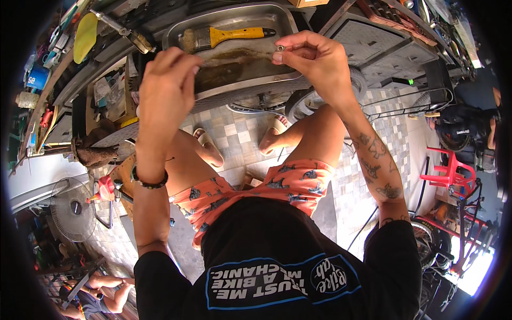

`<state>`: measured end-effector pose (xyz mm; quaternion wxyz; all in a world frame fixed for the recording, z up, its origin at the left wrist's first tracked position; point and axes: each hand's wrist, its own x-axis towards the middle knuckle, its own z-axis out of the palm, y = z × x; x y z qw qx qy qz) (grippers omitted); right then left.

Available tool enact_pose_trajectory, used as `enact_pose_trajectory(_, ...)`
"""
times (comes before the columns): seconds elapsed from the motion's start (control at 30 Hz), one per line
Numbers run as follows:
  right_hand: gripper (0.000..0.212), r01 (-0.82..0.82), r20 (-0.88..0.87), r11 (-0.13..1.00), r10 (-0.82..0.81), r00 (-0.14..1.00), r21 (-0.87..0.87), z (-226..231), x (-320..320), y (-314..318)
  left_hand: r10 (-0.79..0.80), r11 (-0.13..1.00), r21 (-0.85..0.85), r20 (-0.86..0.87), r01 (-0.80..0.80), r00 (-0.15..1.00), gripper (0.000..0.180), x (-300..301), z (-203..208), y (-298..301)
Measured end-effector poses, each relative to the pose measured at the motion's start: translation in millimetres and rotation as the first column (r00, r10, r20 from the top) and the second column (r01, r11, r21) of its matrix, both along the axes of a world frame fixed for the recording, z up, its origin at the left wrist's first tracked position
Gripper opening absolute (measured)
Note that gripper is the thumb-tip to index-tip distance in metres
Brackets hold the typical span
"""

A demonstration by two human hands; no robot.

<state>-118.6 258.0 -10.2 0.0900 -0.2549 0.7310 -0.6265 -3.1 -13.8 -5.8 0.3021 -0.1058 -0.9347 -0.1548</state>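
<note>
Between the thumb and fingers of my right hand, a small round metal nut with a hole in it is pinched over the right side of a metal tray. My left hand hovers at the tray's left edge, its fingers curled in against the thumb. Whatever it may hold is hidden by the fingers. A paintbrush with a yellow handle lies across the far part of the tray, bristles to the left. Dark, dirty liquid wets the tray's bottom.
Left of the tray are a box of small parts and a metal tool. Drawers and a wheel are to the right. A fan, a red chair and bicycles stand farther off. Another person is at lower left.
</note>
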Motion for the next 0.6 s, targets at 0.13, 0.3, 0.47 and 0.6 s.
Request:
enact_pose_trajectory(0.13,0.020,0.031,-0.175,0.989,-0.005,0.985,0.143,-1,3,-4,0.036,0.999,0.019,0.025,-0.037,0.999,0.014,0,-4,-2)
enact_pose_trajectory(0.3,0.022,0.042,-0.178,0.987,-0.014,0.984,0.155,0,2,-13,-0.070,0.899,0.437,0.087,0.025,0.994,0.017,4,1,-5)
enact_pose_trajectory(0.47,0.024,-0.033,-0.062,0.997,0.038,0.997,0.071,-8,0,-21,-0.061,0.887,0.462,0.084,0.015,0.995,0.016,2,-3,3)
enact_pose_trajectory(0.6,0.026,-0.049,-0.071,0.992,0.058,0.996,0.116,-10,-4,-17,-0.128,0.897,0.436,0.083,0.079,0.988,0.017,-1,-7,-1)
